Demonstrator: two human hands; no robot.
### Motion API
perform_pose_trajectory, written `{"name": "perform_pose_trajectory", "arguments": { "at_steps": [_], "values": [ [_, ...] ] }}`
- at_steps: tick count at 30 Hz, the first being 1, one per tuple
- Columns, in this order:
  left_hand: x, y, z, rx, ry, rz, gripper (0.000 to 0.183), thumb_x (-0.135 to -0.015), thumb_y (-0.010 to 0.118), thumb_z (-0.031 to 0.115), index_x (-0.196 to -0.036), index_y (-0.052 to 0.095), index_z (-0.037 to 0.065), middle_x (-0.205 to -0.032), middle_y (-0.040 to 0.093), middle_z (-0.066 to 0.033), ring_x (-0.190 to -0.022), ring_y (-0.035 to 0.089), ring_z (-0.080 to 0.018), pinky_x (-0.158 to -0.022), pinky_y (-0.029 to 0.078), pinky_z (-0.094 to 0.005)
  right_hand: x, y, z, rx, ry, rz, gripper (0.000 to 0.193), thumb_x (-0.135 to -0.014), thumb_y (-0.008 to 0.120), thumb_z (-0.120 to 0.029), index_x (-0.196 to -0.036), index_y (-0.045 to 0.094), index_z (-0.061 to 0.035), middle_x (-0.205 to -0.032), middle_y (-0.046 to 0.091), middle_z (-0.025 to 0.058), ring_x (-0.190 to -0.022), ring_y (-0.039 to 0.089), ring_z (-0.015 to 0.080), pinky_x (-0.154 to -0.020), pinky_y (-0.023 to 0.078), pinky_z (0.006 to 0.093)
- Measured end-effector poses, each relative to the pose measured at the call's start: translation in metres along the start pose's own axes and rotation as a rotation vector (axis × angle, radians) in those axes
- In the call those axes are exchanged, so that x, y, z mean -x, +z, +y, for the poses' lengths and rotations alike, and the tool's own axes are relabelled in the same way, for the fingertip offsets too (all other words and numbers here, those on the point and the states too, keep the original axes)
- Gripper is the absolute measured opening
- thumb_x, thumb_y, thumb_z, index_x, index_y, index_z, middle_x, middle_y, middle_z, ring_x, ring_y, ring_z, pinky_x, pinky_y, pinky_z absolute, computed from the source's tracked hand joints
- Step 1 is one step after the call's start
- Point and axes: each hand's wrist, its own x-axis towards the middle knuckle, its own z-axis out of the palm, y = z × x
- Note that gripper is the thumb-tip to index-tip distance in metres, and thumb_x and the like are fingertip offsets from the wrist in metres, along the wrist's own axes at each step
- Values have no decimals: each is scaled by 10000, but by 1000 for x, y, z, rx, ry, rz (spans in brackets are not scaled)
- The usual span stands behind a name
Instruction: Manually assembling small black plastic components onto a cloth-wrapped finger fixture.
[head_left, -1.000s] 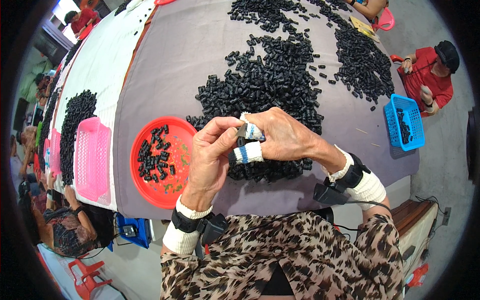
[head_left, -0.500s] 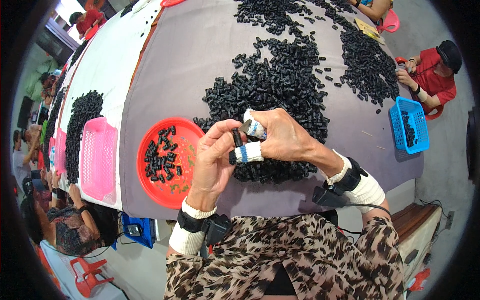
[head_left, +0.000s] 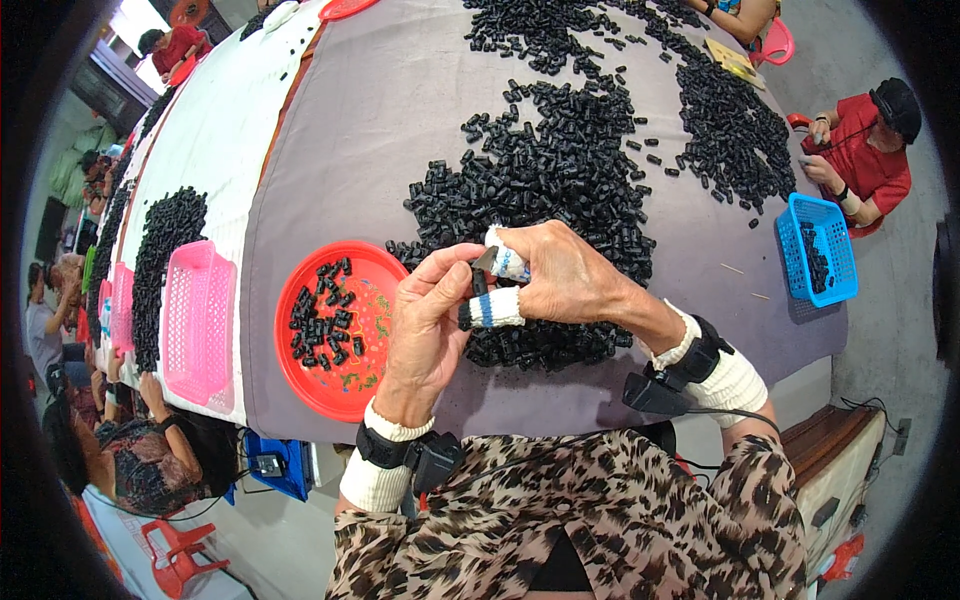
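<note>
From where I stand, I see the person's two hands meeting at the middle of the frame, just in front of the large heap of black pieces [head_left: 540, 165]. The left hand [head_left: 425, 315] has its thumb and forefinger pinched around one small black piece [head_left: 479, 283], so this piece is in the air between both hands, not on the table [head_left: 345, 130]. The right hand [head_left: 565, 275] grips a small grey blade [head_left: 487, 258] between its thumb and forefinger, and both these fingers wear white covers [head_left: 500, 306]. The blade lies at the upper end of the piece; whether it cuts or only touches there, I cannot tell, because the fingers hide the contact. In my judgement, the step in hand is trimming or scraping this one piece. The next move seems to call for a firm left pinch and a short, light stroke of the blade, with the left fingertips well out of its path. At the left of centre is a red plate [head_left: 335, 405], which holds a small group of similar pieces [head_left: 325, 325], near the left wrist; letting go of the piece there would need only a small reach to the left
</note>
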Motion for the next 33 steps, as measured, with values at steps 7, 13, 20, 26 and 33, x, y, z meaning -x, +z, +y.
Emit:
{"name": "perform_pose_trajectory", "arguments": {
  "at_steps": [7, 13, 20, 26, 33],
  "values": [
    [1, 1, 2, -6, 4, -24, 215, -868, 559, 108, -1051, 569, -3, -887, 614, -39, -793, 587, -95, -722, 498, -241, -3, -2, -2, 46, 17, -76, 325, -651, 726, -241, -742, 530, 3, -617, 553, 97, -530, 512, 181, -515, 407, 326],
    [1, 1, 2, 6, 11, -40, 194, -865, 562, 100, -1030, 574, 1, -925, 621, -56, -813, 588, -100, -728, 494, -244, -3, -1, -1, 18, -27, -55, 384, -662, 691, -304, -657, 499, 28, -578, 544, 161, -520, 553, 286, -499, 414, 373],
    [2, -8, -1, -31, 49, 15, 173, -857, 572, 95, -1002, 590, 3, -907, 618, -49, -805, 585, -102, -718, 487, -239, -2, 4, 5, 83, -74, -102, 326, -693, 663, -255, -703, 511, 34, -591, 554, 172, -546, 569, 317, -518, 428, 379],
    [25, -76, 36, -703, 232, 402, 190, -830, 583, 52, -1008, 609, -10, -862, 614, -36, -770, 560, -84, -695, 460, -220, -7, -16, 15, -48, -56, 9, 290, -798, 612, -295, -813, 546, -13, -647, 579, 130, -589, 579, 206, -559, 447, 328],
    [18, -81, 12, -1090, 254, 309, 151, -810, 617, 92, -933, 632, 6, -844, 622, -32, -734, 555, -88, -660, 451, -228, 6, -38, 24, -236, 242, 228, 121, -801, 465, -97, -742, 532, -15, -560, 475, -7, -476, 421, 75, -433, 336, 260]
  ]
}}
